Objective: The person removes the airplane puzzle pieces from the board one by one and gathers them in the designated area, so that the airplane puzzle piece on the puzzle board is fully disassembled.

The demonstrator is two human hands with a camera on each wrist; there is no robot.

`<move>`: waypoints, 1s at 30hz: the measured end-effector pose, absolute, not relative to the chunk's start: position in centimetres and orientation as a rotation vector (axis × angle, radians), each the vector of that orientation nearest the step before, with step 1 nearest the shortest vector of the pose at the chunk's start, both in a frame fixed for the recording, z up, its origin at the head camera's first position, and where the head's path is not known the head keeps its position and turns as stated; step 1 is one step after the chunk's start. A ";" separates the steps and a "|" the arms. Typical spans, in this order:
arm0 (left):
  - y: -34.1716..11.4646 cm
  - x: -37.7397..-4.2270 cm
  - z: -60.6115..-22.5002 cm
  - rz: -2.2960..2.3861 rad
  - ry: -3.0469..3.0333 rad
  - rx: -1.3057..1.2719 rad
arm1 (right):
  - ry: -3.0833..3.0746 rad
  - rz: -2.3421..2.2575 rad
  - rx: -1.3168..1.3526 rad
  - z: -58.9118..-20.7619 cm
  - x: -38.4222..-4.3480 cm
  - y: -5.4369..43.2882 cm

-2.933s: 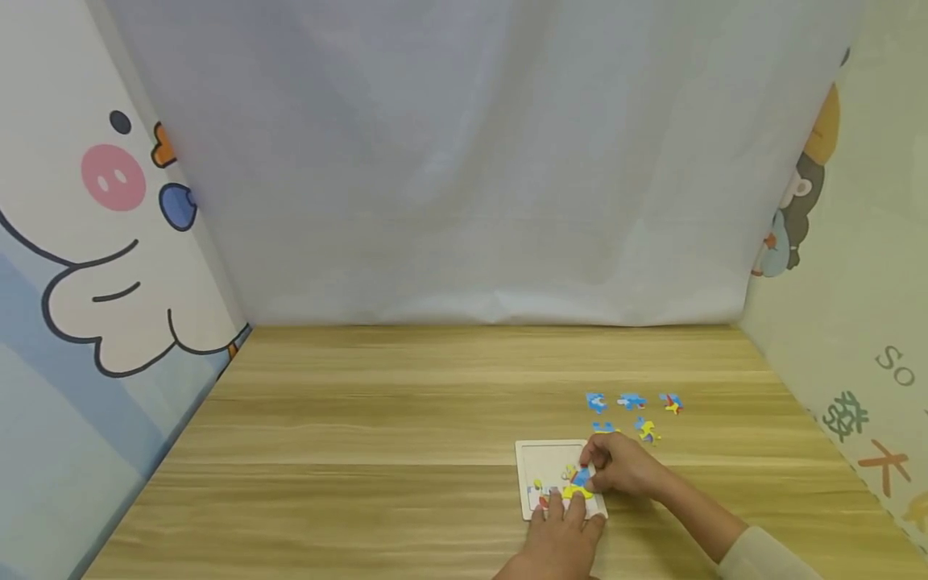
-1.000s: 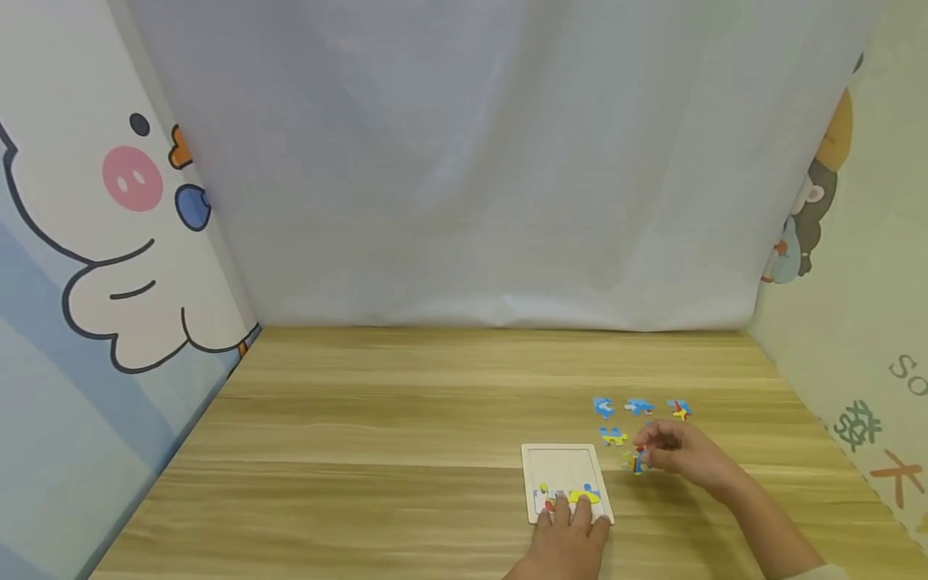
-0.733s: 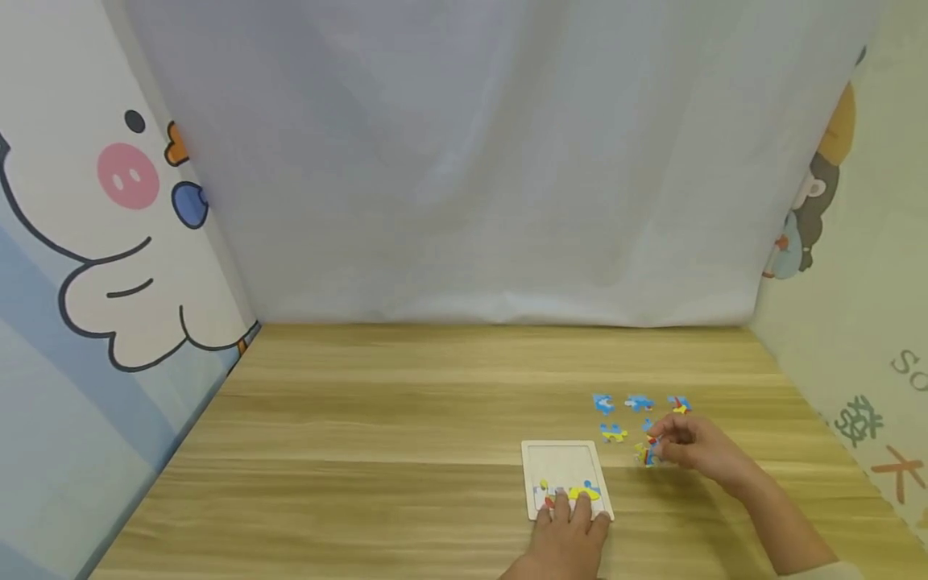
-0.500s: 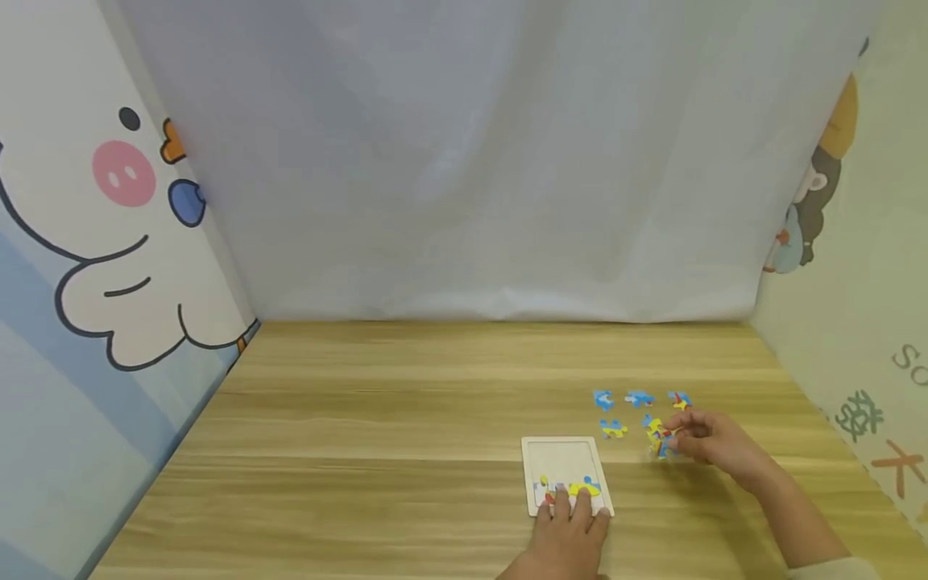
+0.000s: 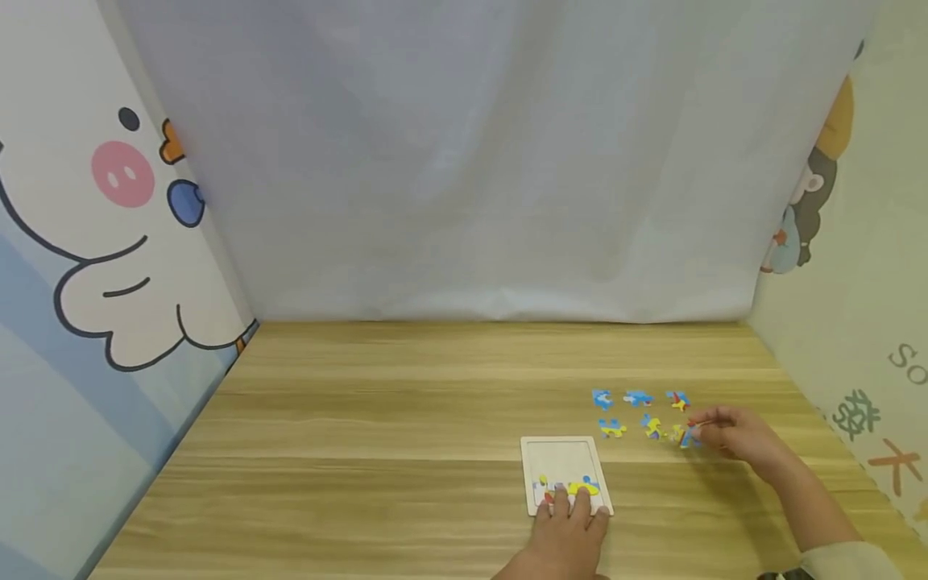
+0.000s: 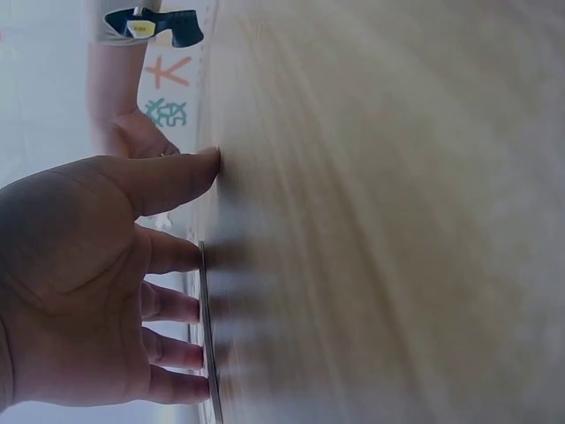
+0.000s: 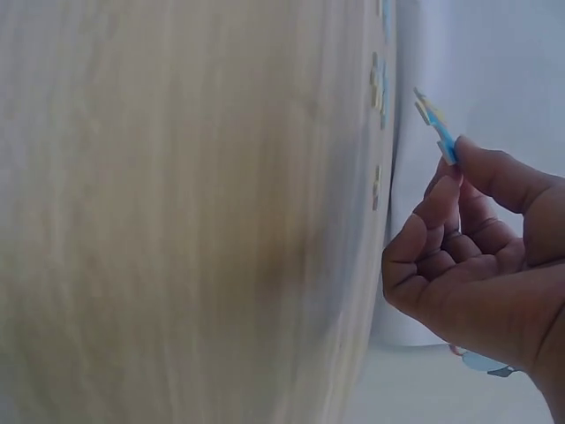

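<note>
My right hand (image 5: 743, 439) pinches a blue, yellow and red puzzle piece (image 5: 687, 436) between thumb and fingertips, at the right end of the near row of loose pieces. In the right wrist view that piece (image 7: 437, 128) is tilted and raised above the table. The fingers of my left hand (image 5: 565, 540) lie spread over the near edge of a square wooden puzzle tray (image 5: 560, 461). Fitted pieces (image 5: 582, 488) in yellow, blue, white and red fill its near part, partly hidden under the fingers. From the left wrist, the tray (image 6: 210, 336) shows edge-on beneath the fingertips.
Behind the tray and to its right lie loose pieces in two rows: a blue one (image 5: 602, 399), a blue-white one (image 5: 638, 398), a red-yellow one (image 5: 678, 399), and nearer, two yellow-blue ones. The wooden table (image 5: 362, 451) ends at a white backdrop (image 5: 464, 201).
My right hand has carried the held piece off the tray's right side and over to the right, beyond the loose pieces. My left hand has stayed on the tray's near edge.
</note>
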State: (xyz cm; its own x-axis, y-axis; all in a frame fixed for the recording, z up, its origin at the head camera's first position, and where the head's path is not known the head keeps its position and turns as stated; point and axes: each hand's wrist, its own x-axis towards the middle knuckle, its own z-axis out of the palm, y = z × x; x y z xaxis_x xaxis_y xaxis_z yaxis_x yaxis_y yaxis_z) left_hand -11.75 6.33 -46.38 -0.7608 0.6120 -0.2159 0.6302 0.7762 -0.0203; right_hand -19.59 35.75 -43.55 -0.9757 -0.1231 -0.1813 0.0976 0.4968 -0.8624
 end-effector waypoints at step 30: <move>6.8 -11.7 -46.7 -0.176 2.834 0.984 | 2.619 -1.368 0.177 -45.2 -22.1 36.8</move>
State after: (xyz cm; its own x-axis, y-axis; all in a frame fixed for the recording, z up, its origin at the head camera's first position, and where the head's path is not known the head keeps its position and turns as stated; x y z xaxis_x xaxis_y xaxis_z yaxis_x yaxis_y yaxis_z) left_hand -11.75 6.80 -46.68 -0.7775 0.6066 -0.1662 0.6225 0.7799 -0.0657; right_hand -22.13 36.83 -45.20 -0.9765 0.0215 -0.2145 0.1883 0.5693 -0.8002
